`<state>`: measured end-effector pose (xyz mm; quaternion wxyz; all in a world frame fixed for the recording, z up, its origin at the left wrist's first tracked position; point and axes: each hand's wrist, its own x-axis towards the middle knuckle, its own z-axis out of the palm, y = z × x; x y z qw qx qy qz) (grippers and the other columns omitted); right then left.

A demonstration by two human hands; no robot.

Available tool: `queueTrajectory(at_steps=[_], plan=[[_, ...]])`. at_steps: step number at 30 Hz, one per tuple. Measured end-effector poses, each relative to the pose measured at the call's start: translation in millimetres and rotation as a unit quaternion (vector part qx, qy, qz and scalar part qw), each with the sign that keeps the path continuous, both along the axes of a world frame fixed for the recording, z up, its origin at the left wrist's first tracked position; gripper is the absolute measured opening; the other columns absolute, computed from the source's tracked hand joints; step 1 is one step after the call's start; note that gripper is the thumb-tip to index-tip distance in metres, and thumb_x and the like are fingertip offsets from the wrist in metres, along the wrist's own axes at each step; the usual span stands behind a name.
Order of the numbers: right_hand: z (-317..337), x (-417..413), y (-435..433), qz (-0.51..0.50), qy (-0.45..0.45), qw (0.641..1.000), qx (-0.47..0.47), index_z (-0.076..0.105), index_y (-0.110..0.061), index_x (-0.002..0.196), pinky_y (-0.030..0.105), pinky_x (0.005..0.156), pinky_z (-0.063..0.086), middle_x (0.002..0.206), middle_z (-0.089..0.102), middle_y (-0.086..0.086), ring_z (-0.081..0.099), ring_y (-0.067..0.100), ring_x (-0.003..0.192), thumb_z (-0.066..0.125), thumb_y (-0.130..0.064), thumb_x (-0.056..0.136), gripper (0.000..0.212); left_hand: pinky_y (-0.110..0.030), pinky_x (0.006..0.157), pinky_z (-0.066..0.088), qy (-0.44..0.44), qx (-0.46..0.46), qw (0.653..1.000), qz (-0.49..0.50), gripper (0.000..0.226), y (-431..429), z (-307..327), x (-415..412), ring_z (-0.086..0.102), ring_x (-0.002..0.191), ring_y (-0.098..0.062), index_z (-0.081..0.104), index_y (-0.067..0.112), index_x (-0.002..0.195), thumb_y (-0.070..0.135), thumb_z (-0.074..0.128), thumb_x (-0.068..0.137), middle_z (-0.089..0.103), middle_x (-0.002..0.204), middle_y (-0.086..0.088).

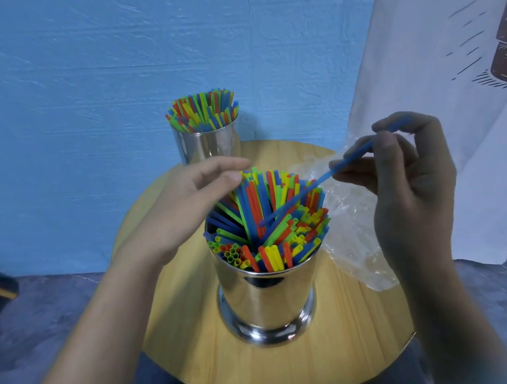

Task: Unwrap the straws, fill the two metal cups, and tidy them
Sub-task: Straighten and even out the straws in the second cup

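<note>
Right grip [408, 189] pinching blue straw [310, 188], near cup [267, 300] — full

Left forearm in from lower left, left grip [183, 208] relaxed, fingers nearly straight, thumb and forefinger extended forward, holding nothing, right forearm rising from lower right, right grip [406, 177] upright, thumb and fingertips pinching blue straw [310, 188], other fingers loosely curled
</note>
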<state>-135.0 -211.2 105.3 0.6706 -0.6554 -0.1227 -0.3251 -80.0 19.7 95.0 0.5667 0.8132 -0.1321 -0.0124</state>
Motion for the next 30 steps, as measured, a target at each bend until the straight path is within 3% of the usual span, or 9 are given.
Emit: queueTrajectory(at_steps=[4,9,11,14,18,20,22,27,30], plan=[[-7,3,4,0.004,0.015,0.997,-0.073,0.053,-0.013,0.112,0.028,0.075,0.059,0.083,0.068,0.003,0.073,0.02,0.081,0.044,-0.003,0.108,0.014,-0.033,0.097,0.053,0.01,-0.004,1.0,-0.026,0.024,1,3,-4,0.07,0.11,-0.004,0.072,0.039,0.12,0.034,0.056,0.103,0.075,0.117,0.016],[-12,5,5,-0.017,0.02,0.992,-0.125,0.059,-0.021,0.113,0.031,0.08,0.06,0.087,0.071,-0.004,0.073,0.017,0.088,0.055,-0.009,0.104,0.016,-0.027,0.085,0.054,0.006,-0.022,0.999,-0.041,0.019,9,2,-5,0.074,0.101,-0.012,0.063,0.02,0.117,0.018,0.066,0.098,0.078,0.103,0.003],[-12,5,7,-0.012,0.024,0.992,-0.121,0.058,-0.025,0.114,0.032,0.08,0.059,0.083,0.072,-0.003,0.073,0.018,0.087,0.062,-0.009,0.101,0.021,-0.023,0.079,0.054,-0.001,-0.01,0.999,-0.043,0.017,12,1,-4,0.071,0.091,-0.01,0.061,0.015,0.109,0.008,0.068,0.095,0.075,0.094,0.007],[-10,5,9,-0.004,0.03,0.994,-0.109,0.054,-0.03,0.109,0.023,0.075,0.052,0.08,0.074,-0.002,0.073,0.017,0.082,0.071,-0.009,0.096,0.03,-0.018,0.074,0.051,-0.011,0.006,1.0,-0.027,0.019,13,1,-3,0.064,0.083,-0.004,0.06,0.016,0.102,0.005,0.072,0.092,0.069,0.088,0.014],[-13,7,8,0.006,0.047,0.985,-0.167,0.065,-0.027,0.097,0.033,0.082,0.058,0.087,0.072,-0.012,0.071,0.015,0.09,0.073,-0.017,0.095,0.013,-0.018,0.069,0.052,-0.008,-0.007,1.0,-0.001,0.02,12,-1,-3,0.065,0.077,-0.004,0.062,0.014,0.101,0.01,0.077,0.088,0.067,0.086,0.015],[-19,10,7,0.009,0.053,0.976,-0.21,0.068,-0.025,0.094,0.042,0.087,0.058,0.095,0.071,-0.013,0.069,0.016,0.1,0.068,-0.028,0.097,0.004,-0.023,0.072,0.054,-0.008,-0.005,1.0,0.007,0.02,12,-1,-3,0.067,0.078,-0.007,0.064,0.014,0.1,0.012,0.078,0.087,0.067,0.09,0.011],[-24,12,6,0.016,0.06,0.97,-0.235,0.069,-0.026,0.094,0.048,0.088,0.057,0.103,0.07,-0.013,0.065,0.019,0.109,0.063,-0.038,0.095,0.014,-0.034,0.079,0.058,-0.008,-0.001,1.0,0.01,0.018,12,-1,-2,0.071,0.082,-0.013,0.065,0.014,0.099,0.013,0.078,0.087,0.069,0.095,0.005],[-28,16,3,0.037,0.08,0.967,-0.24,0.071,-0.027,0.093,0.05,0.089,0.056,0.109,0.067,-0.014,0.064,0.018,0.113,0.062,-0.04,0.094,0.016,-0.057,0.089,0.055,-0.024,0.014,1.0,0.008,0.014,10,1,-2,0.071,0.091,-0.033,0.067,0.016,0.097,0.016,0.079,0.089,0.07,0.104,-0.014],[-27,16,2,0.039,0.085,0.965,-0.245,0.071,-0.027,0.094,0.048,0.089,0.056,0.111,0.068,-0.014,0.063,0.017,0.114,0.061,-0.043,0.094,0.019,-0.047,0.087,0.056,-0.05,0.016,0.999,0.013,0.01,9,2,-2,0.069,0.089,-0.015,0.067,0.019,0.092,0.017,0.077,0.09,0.072,0.098,-0.013]])
